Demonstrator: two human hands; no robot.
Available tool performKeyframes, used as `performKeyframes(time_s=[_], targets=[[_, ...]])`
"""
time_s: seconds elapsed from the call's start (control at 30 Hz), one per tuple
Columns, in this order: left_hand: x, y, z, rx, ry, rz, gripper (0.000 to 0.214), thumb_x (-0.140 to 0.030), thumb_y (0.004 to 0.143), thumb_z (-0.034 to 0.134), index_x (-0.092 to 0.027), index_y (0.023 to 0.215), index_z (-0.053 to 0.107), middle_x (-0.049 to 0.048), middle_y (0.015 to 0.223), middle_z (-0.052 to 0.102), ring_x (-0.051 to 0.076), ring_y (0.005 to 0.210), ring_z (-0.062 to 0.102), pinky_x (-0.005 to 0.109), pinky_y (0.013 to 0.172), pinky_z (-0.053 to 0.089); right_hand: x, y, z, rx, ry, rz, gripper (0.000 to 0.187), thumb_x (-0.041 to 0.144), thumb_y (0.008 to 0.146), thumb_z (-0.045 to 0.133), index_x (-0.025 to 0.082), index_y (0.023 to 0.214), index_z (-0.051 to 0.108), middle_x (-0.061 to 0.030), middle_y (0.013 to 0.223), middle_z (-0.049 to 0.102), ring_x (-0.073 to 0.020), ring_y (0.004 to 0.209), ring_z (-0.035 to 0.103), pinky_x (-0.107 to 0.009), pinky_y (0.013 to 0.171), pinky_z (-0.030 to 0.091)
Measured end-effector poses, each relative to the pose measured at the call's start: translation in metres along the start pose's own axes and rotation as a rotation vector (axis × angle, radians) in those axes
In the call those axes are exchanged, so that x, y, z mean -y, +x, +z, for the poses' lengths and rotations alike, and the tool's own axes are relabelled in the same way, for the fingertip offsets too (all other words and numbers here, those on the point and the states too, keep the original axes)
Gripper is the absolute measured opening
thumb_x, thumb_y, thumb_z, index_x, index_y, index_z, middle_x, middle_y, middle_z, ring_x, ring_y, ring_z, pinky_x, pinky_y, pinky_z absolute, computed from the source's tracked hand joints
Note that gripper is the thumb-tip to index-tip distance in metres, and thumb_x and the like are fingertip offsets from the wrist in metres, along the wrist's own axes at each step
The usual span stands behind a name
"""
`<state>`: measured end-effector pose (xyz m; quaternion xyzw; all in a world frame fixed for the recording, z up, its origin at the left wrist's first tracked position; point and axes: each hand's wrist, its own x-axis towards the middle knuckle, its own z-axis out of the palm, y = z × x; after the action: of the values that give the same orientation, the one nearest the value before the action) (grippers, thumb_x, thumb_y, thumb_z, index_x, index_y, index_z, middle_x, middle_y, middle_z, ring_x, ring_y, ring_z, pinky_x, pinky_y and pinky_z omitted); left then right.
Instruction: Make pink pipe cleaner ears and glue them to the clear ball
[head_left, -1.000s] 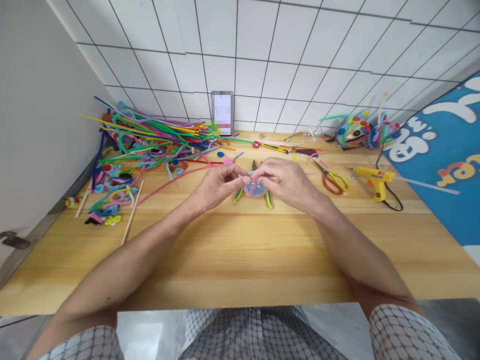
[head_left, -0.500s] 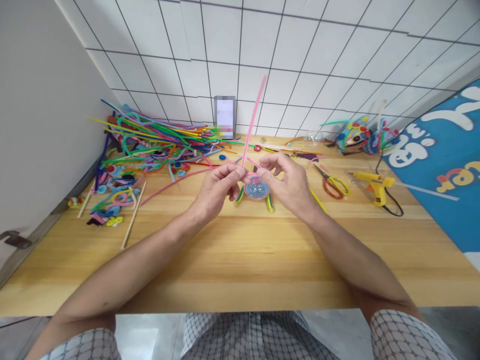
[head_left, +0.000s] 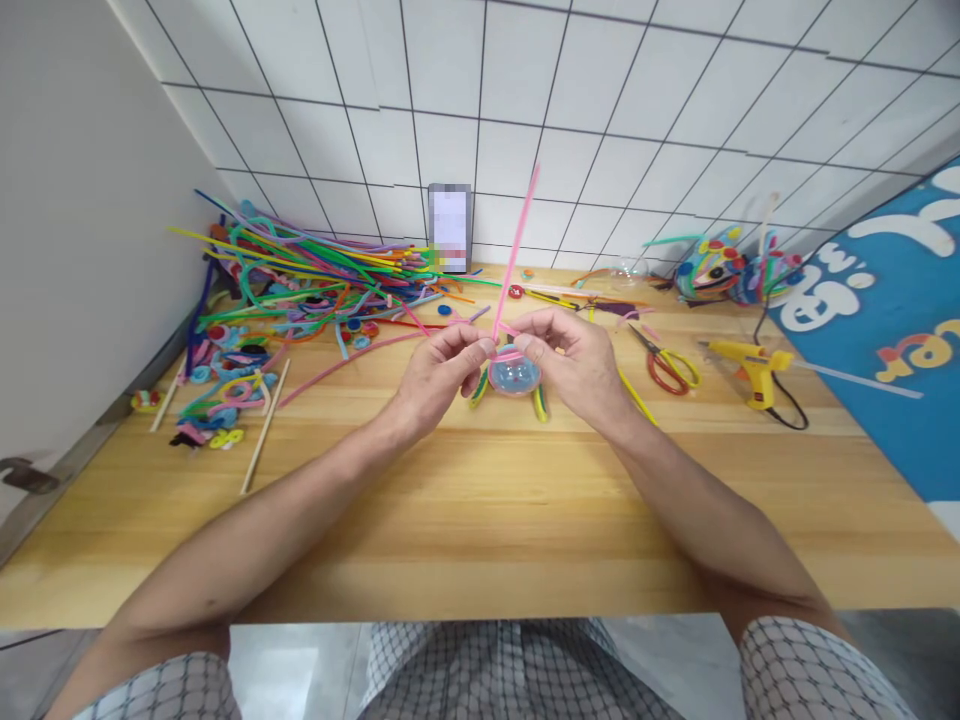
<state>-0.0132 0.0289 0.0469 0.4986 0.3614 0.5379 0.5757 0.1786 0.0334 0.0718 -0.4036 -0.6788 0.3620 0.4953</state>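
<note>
Between my two hands is a pink pipe cleaner (head_left: 517,250), its long end sticking up and leaning right, its lower part bent across my fingertips. My left hand (head_left: 448,365) pinches it between thumb and forefinger. From the other side my right hand (head_left: 568,358) also pinches it, close to the left fingertips. Just below and behind the fingers sits a clear bluish plastic ball (head_left: 514,374) with a pink edge. Green-and-yellow strips (head_left: 541,403) poke out from under it on both sides. My fingers hide part of the ball's top.
A heap of coloured pipe cleaners (head_left: 315,265) lies at the back left, a wooden stick (head_left: 265,428) in front. To the right are scissors (head_left: 664,365), a yellow glue gun (head_left: 752,370) and decorated fish-like crafts (head_left: 709,268). A phone (head_left: 450,228) leans on the tiled wall.
My hands have drawn slightly closer together, and the pipe cleaner's bent part now sits nearer the ball's top. Its upright end has shifted a little right. The view has tilted slightly.
</note>
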Motion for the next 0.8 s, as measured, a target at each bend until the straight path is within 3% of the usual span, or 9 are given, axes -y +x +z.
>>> performKeyframes(time_s=[0.23, 0.57, 0.8], targets=[[0.0047, 0.0008, -0.003, 0.045, 0.051, 0.061, 0.032, -0.049, 0.082, 0.089, -0.02, 0.09, 0.077, -0.0032, 0.065, 0.062, 0.007, 0.047, 0.046, 0.021, 0.044, 0.036, -0.0056, 0.0031, -0.0029, 0.067, 0.04, 0.097, 0.025, 0.038, 0.087, 0.08, 0.022, 0.106, 0.08, -0.0033, 0.092, 0.084, -0.018, 0.077, 0.076, -0.033, 0.072, 0.061], [0.003, -0.0025, -0.002, 0.085, 0.132, 0.079, 0.029, -0.047, 0.085, 0.085, -0.02, 0.091, 0.077, -0.0028, 0.066, 0.063, 0.008, 0.051, 0.046, 0.022, 0.048, 0.038, 0.0, 0.0027, -0.0046, 0.091, -0.015, 0.133, 0.016, 0.037, 0.086, 0.077, 0.021, 0.09, 0.08, -0.0025, 0.08, 0.082, -0.0176, 0.068, 0.072, -0.031, 0.063, 0.056], [0.0017, -0.0033, -0.0021, 0.125, 0.175, 0.113, 0.028, -0.046, 0.087, 0.084, -0.02, 0.09, 0.075, -0.0016, 0.071, 0.067, 0.009, 0.056, 0.049, 0.023, 0.053, 0.04, -0.0024, 0.0023, -0.0033, 0.088, -0.094, 0.12, 0.014, 0.032, 0.086, 0.075, 0.021, 0.093, 0.079, -0.0014, 0.076, 0.078, -0.0156, 0.064, 0.066, -0.029, 0.061, 0.05]])
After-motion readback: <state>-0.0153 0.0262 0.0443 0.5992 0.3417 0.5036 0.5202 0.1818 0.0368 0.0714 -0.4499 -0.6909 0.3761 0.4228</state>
